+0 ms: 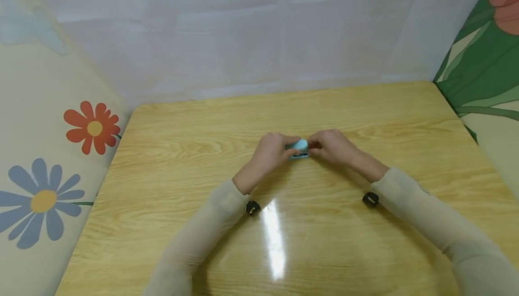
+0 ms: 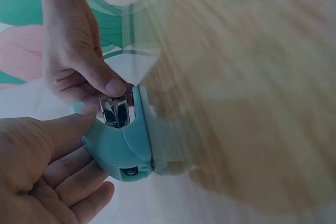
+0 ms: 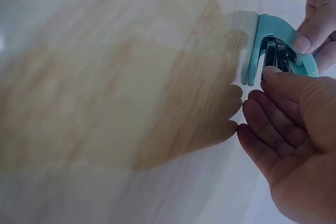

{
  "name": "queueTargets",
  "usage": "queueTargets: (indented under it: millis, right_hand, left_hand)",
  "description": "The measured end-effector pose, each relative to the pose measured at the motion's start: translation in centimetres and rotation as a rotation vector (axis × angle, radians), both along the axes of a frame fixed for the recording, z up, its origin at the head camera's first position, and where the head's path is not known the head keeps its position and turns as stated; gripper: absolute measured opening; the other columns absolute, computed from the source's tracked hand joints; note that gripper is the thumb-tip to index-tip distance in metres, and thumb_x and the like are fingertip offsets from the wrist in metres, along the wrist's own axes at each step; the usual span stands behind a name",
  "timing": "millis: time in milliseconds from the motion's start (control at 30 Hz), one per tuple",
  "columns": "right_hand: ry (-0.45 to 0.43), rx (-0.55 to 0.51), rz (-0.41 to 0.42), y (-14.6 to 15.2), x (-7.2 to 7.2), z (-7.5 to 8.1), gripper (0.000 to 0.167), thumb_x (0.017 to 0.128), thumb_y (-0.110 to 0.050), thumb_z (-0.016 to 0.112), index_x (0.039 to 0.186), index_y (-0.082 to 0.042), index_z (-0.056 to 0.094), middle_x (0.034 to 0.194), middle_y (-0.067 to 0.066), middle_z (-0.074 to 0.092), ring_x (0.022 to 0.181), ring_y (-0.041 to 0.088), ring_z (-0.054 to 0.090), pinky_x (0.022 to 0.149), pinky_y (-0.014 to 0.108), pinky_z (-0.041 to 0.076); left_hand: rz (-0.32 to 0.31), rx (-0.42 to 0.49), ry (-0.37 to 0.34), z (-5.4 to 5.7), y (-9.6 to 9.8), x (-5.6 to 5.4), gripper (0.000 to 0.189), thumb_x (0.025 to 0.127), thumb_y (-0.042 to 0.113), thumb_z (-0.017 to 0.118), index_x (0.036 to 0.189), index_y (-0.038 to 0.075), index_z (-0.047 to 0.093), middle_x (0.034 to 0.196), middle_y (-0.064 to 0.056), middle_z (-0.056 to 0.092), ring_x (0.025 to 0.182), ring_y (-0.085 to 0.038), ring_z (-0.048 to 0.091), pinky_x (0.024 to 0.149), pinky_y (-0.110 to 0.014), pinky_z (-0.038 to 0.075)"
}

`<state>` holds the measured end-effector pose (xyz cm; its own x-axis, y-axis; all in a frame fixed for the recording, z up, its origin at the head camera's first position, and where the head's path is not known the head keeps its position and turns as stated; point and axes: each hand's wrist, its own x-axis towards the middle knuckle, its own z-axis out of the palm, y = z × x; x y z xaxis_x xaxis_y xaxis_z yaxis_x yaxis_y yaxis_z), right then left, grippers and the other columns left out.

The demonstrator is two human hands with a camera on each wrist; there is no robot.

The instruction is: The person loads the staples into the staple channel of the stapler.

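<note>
A small teal stapler (image 1: 300, 145) stands on the wooden table near its middle, its base against the tabletop. My left hand (image 1: 270, 149) grips it from the left, thumb on one side of the top cover and fingers on the other, as the left wrist view shows. My right hand (image 1: 334, 147) is at the opposite end, where its thumb and forefinger pinch the metal staple channel (image 2: 116, 111) between cover and base. In the right wrist view the other fingers (image 3: 268, 129) of that hand curl loosely beside the stapler. The tip of the channel is partly hidden by the thumb.
The glossy wooden table (image 1: 182, 161) reflects a bright light strip in front of the hands. A white sheet (image 1: 243, 39) hangs behind its far edge. Flower-painted walls (image 1: 36, 120) flank the table. Black wrist devices (image 1: 253, 207) sit under both sleeves.
</note>
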<state>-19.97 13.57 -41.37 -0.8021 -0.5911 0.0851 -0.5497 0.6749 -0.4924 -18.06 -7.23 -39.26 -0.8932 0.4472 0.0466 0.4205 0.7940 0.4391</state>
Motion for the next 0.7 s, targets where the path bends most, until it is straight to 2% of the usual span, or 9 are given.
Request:
queueTargets:
  millis: [133,367,500,700]
  right_hand:
    - [-0.015,-0.011,0.005,-0.1,0.0,-0.2,0.017,0.091,-0.015,0.076,0.105,-0.004,0.078,0.101,0.01,0.079,0.095,0.026,0.074,0.087,0.042,0.059]
    - [-0.012,0.001,0.002,0.2,-0.1,-0.8,0.017,0.092,-0.017,0.077,0.104,-0.006,0.079,0.101,0.008,0.079,0.094,0.024,0.074,0.085,0.04,0.059]
    - [0.003,-0.007,-0.001,0.2,-0.1,-0.8,0.015,0.091,-0.016,0.077,0.102,-0.006,0.079,0.099,0.008,0.079,0.092,0.024,0.073,0.084,0.041,0.059]
    - [0.008,-0.006,-0.008,0.2,-0.2,-0.9,0.016,0.09,-0.016,0.078,0.102,-0.006,0.08,0.099,0.008,0.079,0.094,0.024,0.074,0.086,0.041,0.059]
  left_hand:
    - [-0.004,-0.061,-0.013,-0.2,0.2,-0.1,0.036,0.091,0.028,0.075,0.126,0.018,0.073,0.121,-0.008,0.075,0.101,-0.023,0.073,0.089,-0.038,0.059]
    - [-0.029,-0.11,-0.051,0.1,1.0,-0.2,0.037,0.092,0.029,0.074,0.127,0.017,0.072,0.121,-0.008,0.075,0.104,-0.022,0.073,0.091,-0.037,0.059]
    - [-0.042,-0.134,-0.054,0.1,1.2,-0.2,0.037,0.093,0.028,0.073,0.128,0.017,0.072,0.121,-0.007,0.075,0.111,-0.023,0.071,0.095,-0.037,0.057]
    - [-0.055,-0.137,-0.051,0.0,1.2,-0.3,0.037,0.093,0.027,0.074,0.127,0.015,0.072,0.122,-0.007,0.074,0.113,-0.024,0.071,0.096,-0.037,0.057]
